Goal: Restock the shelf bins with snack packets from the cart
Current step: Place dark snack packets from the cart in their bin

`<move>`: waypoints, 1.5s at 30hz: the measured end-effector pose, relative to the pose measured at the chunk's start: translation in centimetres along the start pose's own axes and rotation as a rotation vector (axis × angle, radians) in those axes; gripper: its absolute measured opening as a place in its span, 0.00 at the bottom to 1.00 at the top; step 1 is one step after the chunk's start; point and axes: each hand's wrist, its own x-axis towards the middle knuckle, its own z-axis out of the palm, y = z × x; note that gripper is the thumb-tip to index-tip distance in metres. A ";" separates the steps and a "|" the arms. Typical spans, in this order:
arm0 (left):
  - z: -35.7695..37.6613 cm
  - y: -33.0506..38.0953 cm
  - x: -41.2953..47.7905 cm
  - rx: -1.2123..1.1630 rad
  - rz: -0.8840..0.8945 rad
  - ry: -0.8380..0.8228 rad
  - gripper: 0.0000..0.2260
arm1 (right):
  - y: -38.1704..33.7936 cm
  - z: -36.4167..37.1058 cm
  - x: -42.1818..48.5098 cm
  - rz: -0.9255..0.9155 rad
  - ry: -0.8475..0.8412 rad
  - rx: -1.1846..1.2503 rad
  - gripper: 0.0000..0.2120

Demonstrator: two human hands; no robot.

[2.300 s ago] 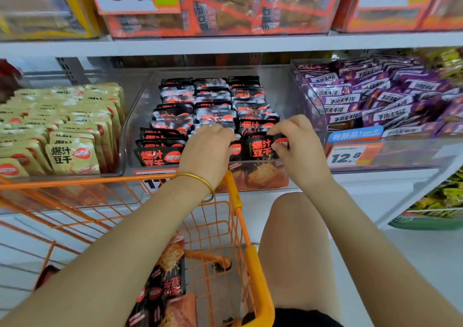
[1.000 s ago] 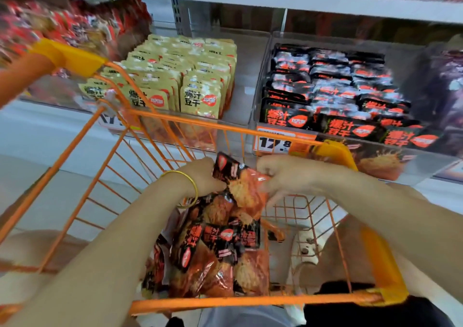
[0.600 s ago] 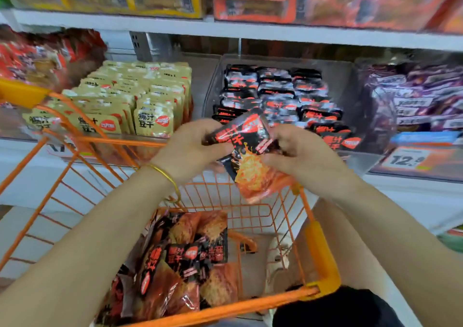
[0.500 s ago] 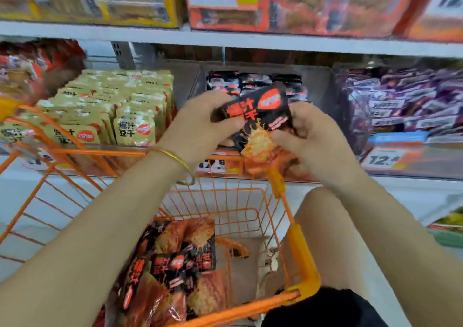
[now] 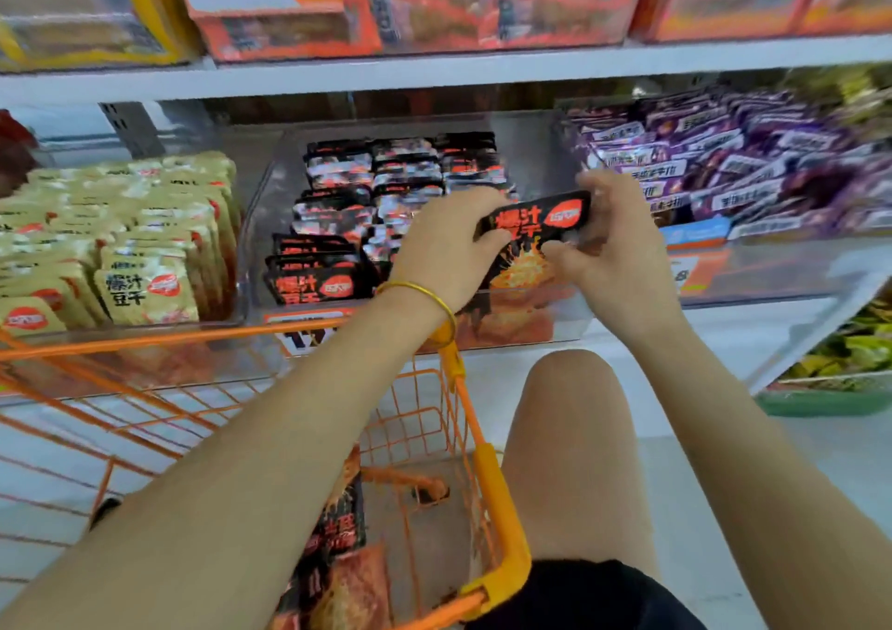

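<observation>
A black-and-orange snack packet (image 5: pixel 536 224) is held upright over the front right of the clear middle bin (image 5: pixel 260 224). My left hand (image 5: pixel 446 248) grips its left edge and my right hand (image 5: pixel 610 243) pinches its right edge. The bin holds several rows of the same black packets (image 5: pixel 386 185), standing on edge. Below, the orange wire cart (image 5: pixel 492 499) carries more black-and-orange packets (image 5: pixel 338 547), partly hidden behind my left forearm.
A bin of cream-yellow packets (image 5: pixel 145 243) sits to the left and a bin of purple packets (image 5: pixel 724 166) to the right. An upper shelf (image 5: pixel 434 69) with orange boxes and price tags hangs above. My bare knee (image 5: pixel 569 412) is beside the cart handle.
Both hands lifted a packet out of the cart, raised it to the shelf and now hold it over the front of the middle bin.
</observation>
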 end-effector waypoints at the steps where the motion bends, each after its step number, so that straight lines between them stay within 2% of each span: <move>1: 0.3 -0.2 0.1 0.043 0.012 -0.018 0.13 | 0.0 0.0 -0.1 -0.079 0.048 -0.015 0.24; 3: 0.8 -0.7 0.6 0.148 0.041 -0.041 0.11 | 0.2 0.1 -0.1 -0.203 0.105 -0.157 0.19; 5: 1.1 -0.9 0.8 0.197 0.050 -0.028 0.08 | 0.4 0.3 0.0 -0.184 0.083 -0.281 0.11; 7: 1.3 -1.3 0.8 0.199 0.064 0.032 0.06 | 0.7 0.4 0.0 -0.138 0.033 -0.328 0.08; 10: 1.8 -1.6 0.1 0.258 0.071 0.101 0.04 | 0.9 0.8 0.0 -0.084 -0.049 -0.403 0.08; 15: 2.2 -1.3 -0.6 0.357 0.064 0.048 0.03 | 1.0 1.1 -0.4 0.013 -0.134 -0.499 0.09; 18: 1.2 -1.6 -1.5 0.330 0.083 0.106 0.04 | 0.6 0.7 -0.6 -0.099 -0.056 -0.560 0.12; 20: -0.5 -2.3 -3.2 0.263 0.121 0.180 0.06 | -0.5 0.8 -1.2 -0.244 0.083 -0.520 0.12; 22: -2.7 -3.4 -5.8 0.201 0.137 0.127 0.08 | -2.2 1.6 -2.0 -0.329 0.106 -0.413 0.09; 24: -5.0 -4.7 -8.8 0.150 0.062 -0.021 0.07 | -4.2 3.4 -3.0 -0.394 -0.036 -0.300 0.08; 26: -6.9 -6.8 -11.1 0.137 -0.076 -0.173 0.05 | -6.2 6.0 -4.2 -0.424 -0.347 -0.269 0.07; 29: -9.3 -11.0 -13.6 0.239 -0.294 -0.343 0.04 | -8.1 12.0 -5.7 -0.427 -0.911 -0.433 0.09; 31: -10.4 -13.1 -14.9 0.320 -0.414 -0.414 0.06 | -8.4 16.8 -6.6 -0.420 -1.161 -0.522 0.10; 33: -11.1 -14.6 -16.0 0.342 -0.501 -0.425 0.07 | -7.9 21.0 -7.7 -0.323 -1.332 -0.587 0.13; 35: -11.7 -15.6 -16.4 0.340 -0.583 -0.416 0.08 | -7.3 23.9 -9.0 -0.177 -1.424 -0.612 0.17; 37: -12.0 -16.3 -16.6 0.364 -0.637 -0.426 0.08 | -6.9 25.6 -10.5 -0.017 -1.423 -0.578 0.19; 40: -11.8 -17.0 -16.7 0.412 -0.632 -0.491 0.09 | -5.8 27.6 -12.7 0.176 -1.309 -0.499 0.05; 41: -11.6 -17.0 -16.7 0.423 -0.629 -0.513 0.09 | -5.5 28.1 -13.0 0.232 -1.276 -0.497 0.09; 43: -11.5 -17.1 -16.7 0.432 -0.638 -0.517 0.09 | -5.7 28.2 -12.8 0.280 -1.284 -0.500 0.14; 45: -11.7 -17.4 -16.5 0.433 -0.650 -0.483 0.09 | -6.7 27.1 -11.6 0.290 -1.308 -0.474 0.08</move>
